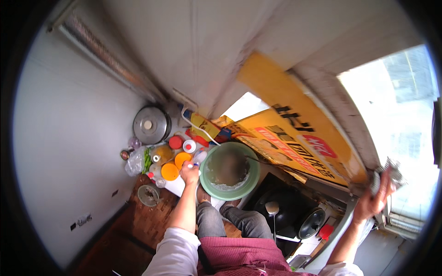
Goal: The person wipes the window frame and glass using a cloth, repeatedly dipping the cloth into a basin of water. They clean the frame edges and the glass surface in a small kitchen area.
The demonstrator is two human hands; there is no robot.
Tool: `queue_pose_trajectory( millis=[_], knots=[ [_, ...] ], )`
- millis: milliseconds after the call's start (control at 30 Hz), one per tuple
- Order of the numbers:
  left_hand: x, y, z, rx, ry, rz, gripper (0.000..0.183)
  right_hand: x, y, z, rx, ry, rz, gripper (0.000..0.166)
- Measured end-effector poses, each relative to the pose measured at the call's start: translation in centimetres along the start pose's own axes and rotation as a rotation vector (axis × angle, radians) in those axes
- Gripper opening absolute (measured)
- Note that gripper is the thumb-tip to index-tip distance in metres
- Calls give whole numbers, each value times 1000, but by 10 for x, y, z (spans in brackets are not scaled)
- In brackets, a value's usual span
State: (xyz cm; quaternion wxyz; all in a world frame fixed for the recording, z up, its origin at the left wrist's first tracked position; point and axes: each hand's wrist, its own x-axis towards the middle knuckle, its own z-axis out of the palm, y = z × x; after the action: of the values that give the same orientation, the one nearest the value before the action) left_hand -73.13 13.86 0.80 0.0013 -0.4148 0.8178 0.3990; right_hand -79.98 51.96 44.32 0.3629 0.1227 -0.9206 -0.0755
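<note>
My right hand (374, 200) is raised at the right, gripping a crumpled grey-white cloth (390, 176) at the edge of a bright window (409, 138). My left hand (190, 175) is lowered among bottles beside a green plastic basin (255, 164). Small white and blue parts show at its fingers, but whether it grips a bottle or only rests there is unclear. Right by that hand are two orange lids (170, 171). Murky water with pale suds along its edge lies in the basin.
A black wok (279, 203) with a spatula (272, 208) sits at the right, near a glass lid (311, 222). Yellow printed cardboard (286, 138) leans behind the basin. At the left are a round metal pan (150, 125), an oil jug (162, 153) and a waste bin (148, 195) on the floor.
</note>
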Motion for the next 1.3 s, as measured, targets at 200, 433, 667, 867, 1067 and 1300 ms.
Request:
queue_pose_trajectory(
  millis=[200,433,667,867,1067,1300],
  knots=[
    [-56,63,-102,-62,-122,237,19,91,-91,18,286,-290,-192,59],
    [-129,191,-254,238,-353,582,83,101,-90,29,312,-88,-251,53],
    [-157,251,-329,57,-250,851,50,-27,53,-36,172,-124,83,49],
    [-163,277,-361,-95,-262,853,41,-74,104,-53,84,-107,301,54],
    [-166,292,-358,-123,-259,829,41,-68,106,-62,170,-63,630,45],
    [-152,210,-303,24,-324,664,33,0,20,-35,300,-15,374,47]
  ],
)
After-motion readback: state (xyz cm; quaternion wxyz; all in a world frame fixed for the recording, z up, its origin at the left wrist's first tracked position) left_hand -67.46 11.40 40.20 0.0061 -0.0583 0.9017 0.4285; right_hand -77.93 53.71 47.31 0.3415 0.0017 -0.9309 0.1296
